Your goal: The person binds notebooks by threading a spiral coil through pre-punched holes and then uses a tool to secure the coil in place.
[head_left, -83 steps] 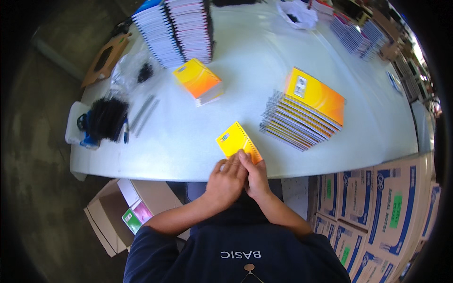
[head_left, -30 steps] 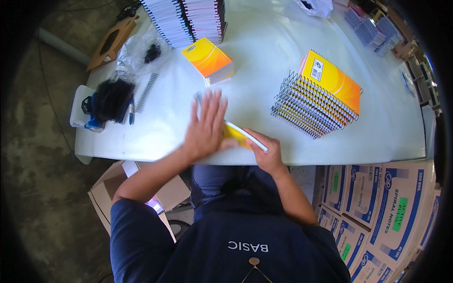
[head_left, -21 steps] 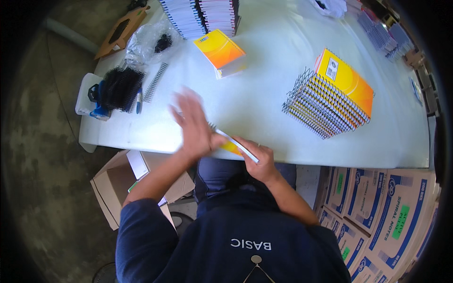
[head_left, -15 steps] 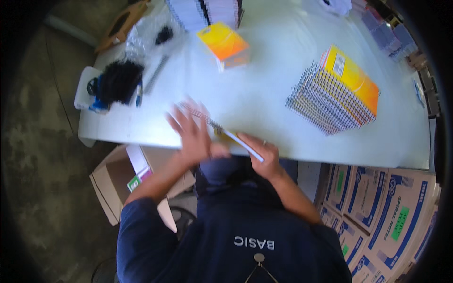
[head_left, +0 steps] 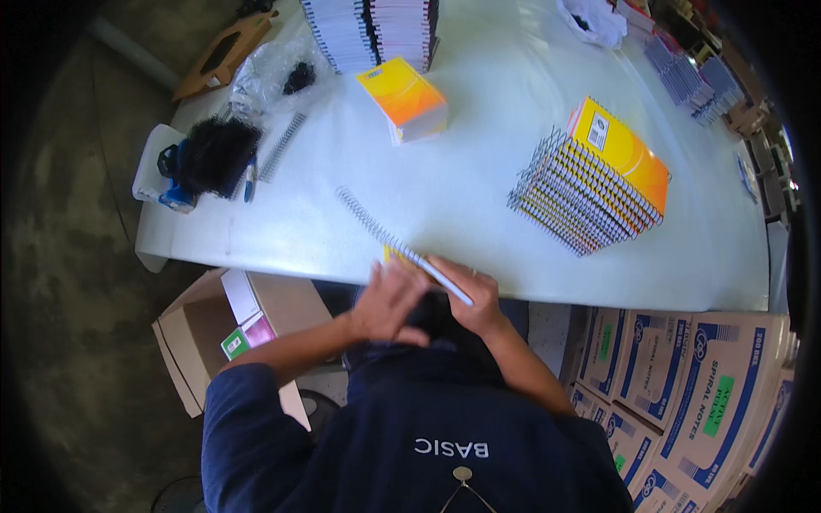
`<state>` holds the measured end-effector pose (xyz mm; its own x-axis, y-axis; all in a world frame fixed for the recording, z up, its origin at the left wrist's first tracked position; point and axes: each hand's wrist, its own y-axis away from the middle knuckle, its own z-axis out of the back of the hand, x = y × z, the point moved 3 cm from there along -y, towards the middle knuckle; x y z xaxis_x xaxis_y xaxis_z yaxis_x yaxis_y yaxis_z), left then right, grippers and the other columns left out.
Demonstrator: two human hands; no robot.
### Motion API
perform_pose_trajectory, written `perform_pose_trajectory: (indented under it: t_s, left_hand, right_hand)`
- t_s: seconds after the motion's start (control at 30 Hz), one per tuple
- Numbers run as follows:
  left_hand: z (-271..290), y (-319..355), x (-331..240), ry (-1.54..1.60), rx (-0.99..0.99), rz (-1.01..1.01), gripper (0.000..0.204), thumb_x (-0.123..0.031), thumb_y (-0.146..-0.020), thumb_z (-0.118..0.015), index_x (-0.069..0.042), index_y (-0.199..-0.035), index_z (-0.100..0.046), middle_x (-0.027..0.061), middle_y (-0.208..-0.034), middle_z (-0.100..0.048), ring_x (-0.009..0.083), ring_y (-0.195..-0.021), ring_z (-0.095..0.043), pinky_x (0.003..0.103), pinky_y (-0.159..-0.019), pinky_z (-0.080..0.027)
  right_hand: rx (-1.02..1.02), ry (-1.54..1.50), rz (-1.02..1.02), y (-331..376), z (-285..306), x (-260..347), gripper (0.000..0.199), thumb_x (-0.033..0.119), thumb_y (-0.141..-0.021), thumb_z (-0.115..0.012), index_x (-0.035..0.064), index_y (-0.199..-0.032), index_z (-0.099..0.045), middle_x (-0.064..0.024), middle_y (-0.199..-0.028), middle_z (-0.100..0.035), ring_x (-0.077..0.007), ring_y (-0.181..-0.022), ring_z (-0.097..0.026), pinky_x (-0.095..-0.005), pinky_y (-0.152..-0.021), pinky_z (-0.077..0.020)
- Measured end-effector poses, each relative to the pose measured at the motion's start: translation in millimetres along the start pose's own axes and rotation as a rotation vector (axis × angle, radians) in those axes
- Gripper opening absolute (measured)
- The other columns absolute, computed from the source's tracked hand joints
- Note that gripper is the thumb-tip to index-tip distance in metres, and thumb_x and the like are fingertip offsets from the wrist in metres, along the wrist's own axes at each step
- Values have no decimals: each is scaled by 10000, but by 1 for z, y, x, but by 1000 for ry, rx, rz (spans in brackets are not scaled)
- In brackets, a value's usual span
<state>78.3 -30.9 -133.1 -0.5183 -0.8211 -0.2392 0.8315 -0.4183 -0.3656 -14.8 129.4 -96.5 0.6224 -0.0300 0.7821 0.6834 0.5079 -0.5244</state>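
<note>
My right hand (head_left: pixel 475 297) grips a thin yellow notebook (head_left: pixel 395 255) at the near edge of the white table (head_left: pixel 479 171), with the notebook's white edge running across my fingers. A long metal spiral coil (head_left: pixel 372 224) lies in line with that edge and sticks out over the table toward the far left. My left hand (head_left: pixel 389 301) is blurred, curled close beside the right hand, just below the coil's near end. Whether it pinches the coil or only touches the notebook is unclear.
A fanned stack of spiral-bound yellow notebooks (head_left: pixel 590 184) stands to the right and an orange-yellow unbound stack (head_left: pixel 406 98) further back. Tall white pad stacks (head_left: pixel 368 30) sit at the far edge. A loose coil (head_left: pixel 278 158) and black coils (head_left: pixel 214 154) lie left. Cardboard boxes (head_left: pixel 222 325) stand below.
My left hand, spread flat on the table a second ago, has pulled back to the table edge beside my right hand. The coil now lies stretched out from the notebook.
</note>
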Motion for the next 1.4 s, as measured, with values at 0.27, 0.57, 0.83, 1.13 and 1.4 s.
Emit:
perform_pose_trajectory:
  t_s: [0.27, 0.57, 0.83, 1.13, 1.4]
  left_hand:
    - [16, -15, 4, -59, -256, -51, 1036, -684, -733, -542, 89, -1360, -254, 323, -1369, -240, 503, -1236, -319, 631, -980, -281]
    - [9, -20, 1, 23, -382, -12, 917, -687, -746, -547, -81, -1397, -324, 263, -1357, -346, 487, -1270, -294, 613, -976, -295]
    - [18, -43, 2, 78, -418, 68, 896, -692, -772, -487, 21, -1307, -397, 297, -1360, -332, 484, -1232, -326, 619, -978, -251]
    - [80, -95, -20, -61, -56, 37, 344, -235, -734, -698, -143, -1057, -620, 23, -1079, -580, 211, -1030, -523, 416, -913, -314]
    - [100, -117, -21, -47, 56, 45, 266, -168, -662, -752, -142, -901, -639, 2, -811, -589, 183, -839, -575, 337, -791, -358]
  right_hand:
    - [61, 57, 158, -5, -17, 24, 440, -44, -723, -620, 6, -1159, -586, -149, -1106, -631, -283, -968, -637, -362, -821, -517]
    - [46, 14, 56, -9, -20, 13, 433, -50, -746, -596, 29, -1171, -576, -162, -1109, -625, -300, -976, -632, -371, -824, -517]
    - [286, -68, -95, -9, -25, 9, 388, -4, -765, -617, 29, -1149, -574, -144, -1065, -636, -307, -933, -636, -354, -805, -512]
    - [156, -169, -148, -22, -12, -11, 283, 41, -754, -642, 47, -1034, -602, -147, -933, -660, -306, -907, -638, -345, -867, -485]
    - [119, -224, -261, -21, -18, -19, 372, -8, -727, -656, 58, -1088, -596, -143, -905, -663, -295, -955, -616, -388, -1005, -398]
